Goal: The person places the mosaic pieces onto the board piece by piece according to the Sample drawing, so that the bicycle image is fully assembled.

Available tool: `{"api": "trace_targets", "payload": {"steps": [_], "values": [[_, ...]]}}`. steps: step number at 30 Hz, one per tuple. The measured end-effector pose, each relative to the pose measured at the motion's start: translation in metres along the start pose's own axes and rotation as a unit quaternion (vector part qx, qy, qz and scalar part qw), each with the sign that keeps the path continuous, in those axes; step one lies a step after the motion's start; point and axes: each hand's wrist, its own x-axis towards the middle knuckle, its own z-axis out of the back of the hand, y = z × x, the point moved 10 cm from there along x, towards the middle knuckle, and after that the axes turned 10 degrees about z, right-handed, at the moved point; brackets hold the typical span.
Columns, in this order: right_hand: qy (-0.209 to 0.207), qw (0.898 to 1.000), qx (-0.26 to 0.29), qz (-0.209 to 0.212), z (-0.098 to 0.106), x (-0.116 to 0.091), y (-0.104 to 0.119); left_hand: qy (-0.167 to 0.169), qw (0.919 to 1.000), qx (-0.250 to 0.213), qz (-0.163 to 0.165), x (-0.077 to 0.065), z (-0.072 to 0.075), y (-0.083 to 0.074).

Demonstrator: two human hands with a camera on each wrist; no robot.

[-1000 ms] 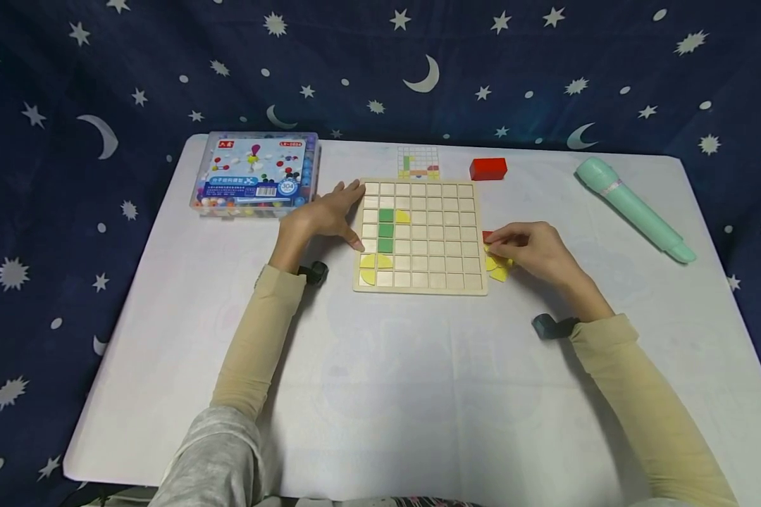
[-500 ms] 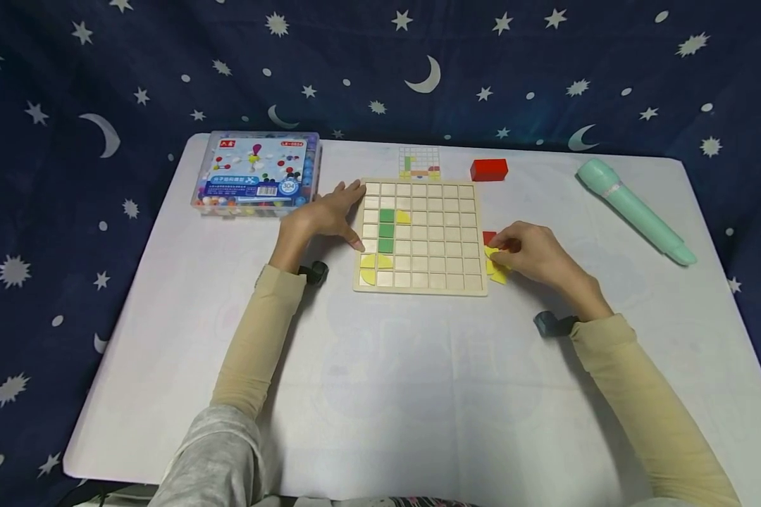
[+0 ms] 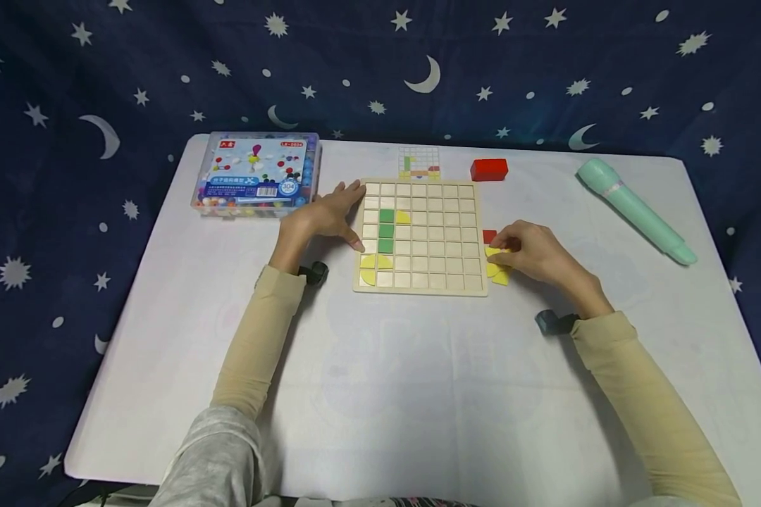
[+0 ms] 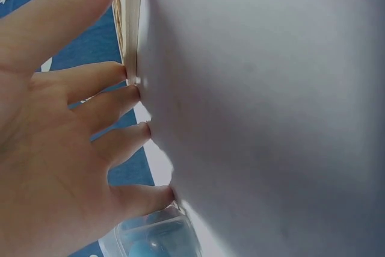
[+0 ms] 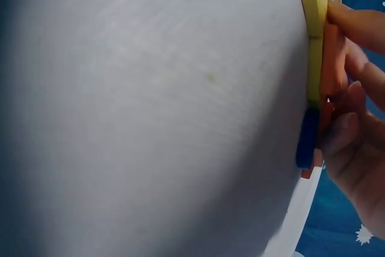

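Your left grip (image 3: 322,214) is resting spread against the wooden board (image 3: 421,248); your right grip (image 3: 533,251) is touching coloured pieces (image 5: 333,61), pinching or not I cannot tell.

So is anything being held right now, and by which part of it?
The right hand touches an orange piece at its edge; whether it's pinched can't be told. The left hand only touches the board at its left edge.

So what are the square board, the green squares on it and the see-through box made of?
The board looks like smooth wood, judging by its pale tan colour. The green squares are flat and evenly coloured: perhaps painted wood, perhaps plastic. The box seems to be clear, shiny plastic, because coloured balls show through its walls.
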Motion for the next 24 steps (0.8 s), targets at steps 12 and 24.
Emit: {"api": "trace_targets", "payload": {"steps": [12, 24], "values": [[-0.008, 0.996, 0.091, -0.012, 0.002, -0.003, -0.004, -0.002, 1.0000, 0.003, -0.005, -0.002, 0.000, 0.000], [-0.002, 0.977, 0.213, -0.003, -0.014, -0.001, 0.012, 0.001, 1.0000, 0.003, -0.007, -0.001, 0.000, 0.000]]}}
